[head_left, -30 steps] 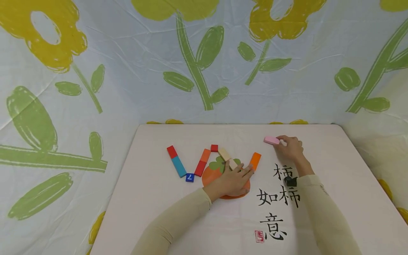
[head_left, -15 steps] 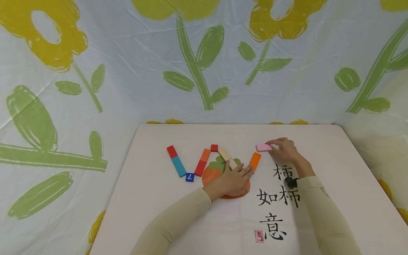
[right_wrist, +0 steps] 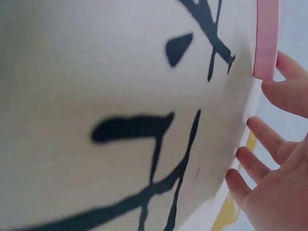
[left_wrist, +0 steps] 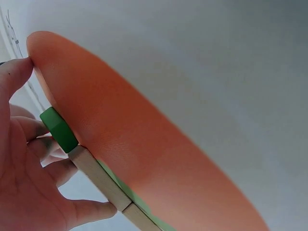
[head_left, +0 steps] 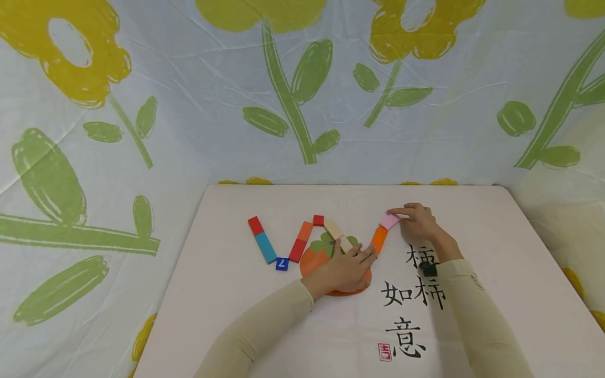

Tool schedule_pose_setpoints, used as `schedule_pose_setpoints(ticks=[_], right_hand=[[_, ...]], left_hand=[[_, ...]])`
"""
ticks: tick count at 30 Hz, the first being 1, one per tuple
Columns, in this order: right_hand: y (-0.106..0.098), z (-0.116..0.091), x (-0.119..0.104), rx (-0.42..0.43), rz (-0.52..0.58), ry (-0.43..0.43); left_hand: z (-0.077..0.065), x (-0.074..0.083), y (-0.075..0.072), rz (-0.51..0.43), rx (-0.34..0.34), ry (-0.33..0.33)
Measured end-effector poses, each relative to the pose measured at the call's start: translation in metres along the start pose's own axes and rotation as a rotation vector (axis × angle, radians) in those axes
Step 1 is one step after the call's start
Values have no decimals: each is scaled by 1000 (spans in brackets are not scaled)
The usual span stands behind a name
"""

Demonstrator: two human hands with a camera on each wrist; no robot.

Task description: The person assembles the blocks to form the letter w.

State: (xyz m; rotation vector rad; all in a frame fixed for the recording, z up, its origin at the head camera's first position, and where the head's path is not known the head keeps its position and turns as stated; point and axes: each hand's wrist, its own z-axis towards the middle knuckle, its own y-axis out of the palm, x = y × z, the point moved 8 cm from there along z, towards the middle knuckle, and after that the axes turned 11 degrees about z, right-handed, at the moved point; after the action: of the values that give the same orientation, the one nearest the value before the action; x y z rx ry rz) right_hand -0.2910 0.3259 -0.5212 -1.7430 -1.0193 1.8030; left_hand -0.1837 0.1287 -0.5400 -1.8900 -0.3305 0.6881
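In the head view, a zigzag row of toy blocks lies across the mat. At its right end my right hand (head_left: 419, 220) pinches a pink block (head_left: 389, 221) between thumb and index finger, its lower end against an orange block (head_left: 378, 239). The right wrist view shows the pink block (right_wrist: 266, 38) at those fingertips, the other fingers touching the mat. My left hand (head_left: 347, 268) lies spread over a printed persimmon (head_left: 314, 262), fingers at the row. A green block (left_wrist: 59, 130) and pale wooden blocks (left_wrist: 98, 177) touch its fingers in the left wrist view.
Further left in the row are a red cube (head_left: 319, 220), a blue block marked 7 (head_left: 282, 263) and a light-blue block (head_left: 266, 248). Black brush characters (head_left: 405, 336) are printed on the pale mat (head_left: 222, 325). A flowered cloth (head_left: 189, 105) hangs behind the table.
My right hand has moved left with the pink block and turned it to a slant, meeting the orange block's upper end. The left hand has stayed in place.
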Motion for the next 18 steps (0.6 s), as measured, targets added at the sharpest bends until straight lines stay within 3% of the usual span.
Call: schedule_pose_setpoints(ticks=[13,18], right_hand=[[4,13,4,20,23,8],[5,14,-3,-11,82,-35]], left_hand=[[1,-1,0,-1,-8,-6],[1,0,1,-12,-26,-4]])
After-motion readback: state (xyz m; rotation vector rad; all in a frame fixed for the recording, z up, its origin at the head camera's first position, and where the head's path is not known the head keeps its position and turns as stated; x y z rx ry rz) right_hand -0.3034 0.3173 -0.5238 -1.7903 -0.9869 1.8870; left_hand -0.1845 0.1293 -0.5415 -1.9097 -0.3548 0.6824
